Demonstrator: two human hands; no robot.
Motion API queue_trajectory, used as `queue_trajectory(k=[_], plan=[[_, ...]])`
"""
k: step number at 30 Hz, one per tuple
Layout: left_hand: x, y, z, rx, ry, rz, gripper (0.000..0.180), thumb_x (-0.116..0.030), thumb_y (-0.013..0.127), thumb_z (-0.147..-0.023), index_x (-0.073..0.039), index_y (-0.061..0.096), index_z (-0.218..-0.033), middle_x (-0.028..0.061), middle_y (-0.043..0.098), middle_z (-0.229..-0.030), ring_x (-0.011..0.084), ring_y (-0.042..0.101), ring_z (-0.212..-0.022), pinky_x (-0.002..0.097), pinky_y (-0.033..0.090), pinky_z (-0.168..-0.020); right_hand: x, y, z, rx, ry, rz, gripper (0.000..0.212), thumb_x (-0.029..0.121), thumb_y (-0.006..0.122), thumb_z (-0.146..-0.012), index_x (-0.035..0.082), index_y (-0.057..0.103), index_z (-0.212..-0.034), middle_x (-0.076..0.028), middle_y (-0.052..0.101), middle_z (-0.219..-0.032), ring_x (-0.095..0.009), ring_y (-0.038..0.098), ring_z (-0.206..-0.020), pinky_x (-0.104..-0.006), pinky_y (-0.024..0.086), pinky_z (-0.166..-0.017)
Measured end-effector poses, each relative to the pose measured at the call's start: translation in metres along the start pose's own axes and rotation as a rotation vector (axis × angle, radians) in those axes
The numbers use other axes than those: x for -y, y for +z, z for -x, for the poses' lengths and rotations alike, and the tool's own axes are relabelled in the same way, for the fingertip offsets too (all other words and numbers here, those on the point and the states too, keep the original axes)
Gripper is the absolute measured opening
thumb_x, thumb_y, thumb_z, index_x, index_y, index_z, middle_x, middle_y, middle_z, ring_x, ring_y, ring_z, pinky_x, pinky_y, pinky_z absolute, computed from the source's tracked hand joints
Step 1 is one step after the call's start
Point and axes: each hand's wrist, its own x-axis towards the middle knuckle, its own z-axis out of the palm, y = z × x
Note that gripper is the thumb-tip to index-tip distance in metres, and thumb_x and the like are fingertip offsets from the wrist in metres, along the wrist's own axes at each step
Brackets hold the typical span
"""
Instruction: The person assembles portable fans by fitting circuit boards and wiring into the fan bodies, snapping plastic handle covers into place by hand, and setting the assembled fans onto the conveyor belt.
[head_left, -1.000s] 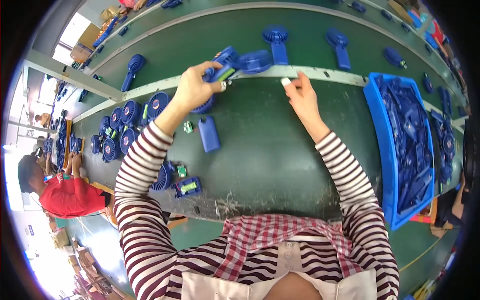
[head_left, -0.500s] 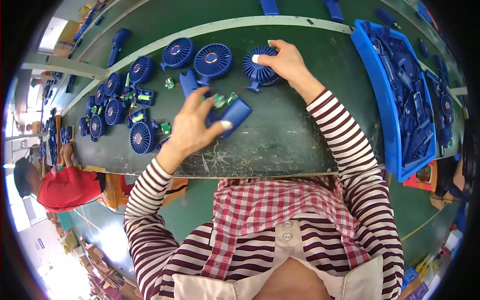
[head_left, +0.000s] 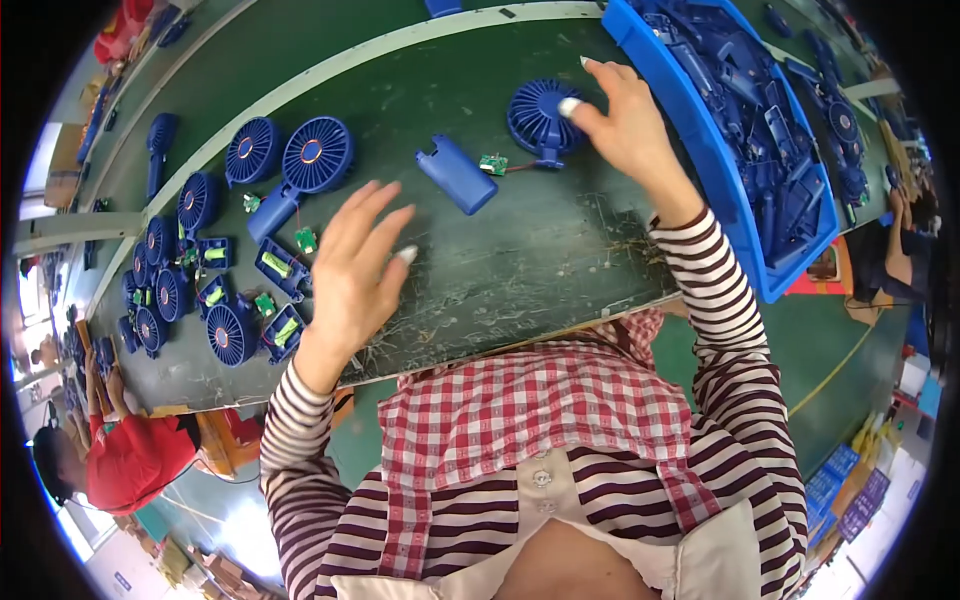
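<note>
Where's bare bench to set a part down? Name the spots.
Free: the scuffed green mat near the front edge, between the left hand and right forearm, below the blue handle shell. Crowded: the fan heads at far left, and the blue bin.

left hand (head_left: 358, 270) spread open and empty; right hand (head_left: 628, 125) raised, fingers loosely curled.

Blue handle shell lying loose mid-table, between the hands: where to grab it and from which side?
Grip the blue handle shell across its two long flat sides, near the middle, coming down from above. It lies flat and slanted on the green table, with bare surface on both long sides. Avoid its right end: the small green circuit board and its wire to the fan head under the right hand sit there.
</note>
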Motion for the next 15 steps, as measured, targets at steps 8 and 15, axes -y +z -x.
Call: queue_trajectory(k=[8, 15], plan=[[0.007, 0.037, -0.070, 0.211, 0.136, -0.094, 0.060, 0.005, 0.059, -0.063, -0.004, 0.048, -0.122, 0.0138, 0.040, -0.133, 0.0312, 0.034, -0.128, 0.0458, 0.030, -0.104, 0.041, 0.036, 0.013, 0.038, 0.110, 0.194, 0.091, 0.037, 0.077, -0.060, -0.001, 0.034, -0.131, -0.028, 0.039, -0.124, -0.042, 0.044, -0.107, -0.0473, 0.045, -0.082], [0.021, 0.050, -0.076, 0.309, 0.161, -0.100, 0.061, 0.005, 0.060, -0.063, -0.004, 0.047, -0.122, 0.0129, 0.046, -0.124, 0.0306, 0.042, -0.119, 0.0454, 0.032, -0.102, 0.030, 0.041, 0.020, -0.086, 0.096, -0.033, 0.094, 0.025, 0.078, -0.058, -0.002, 0.028, -0.133, -0.026, 0.035, -0.124, -0.041, 0.040, -0.111, -0.0428, 0.041, -0.091]])
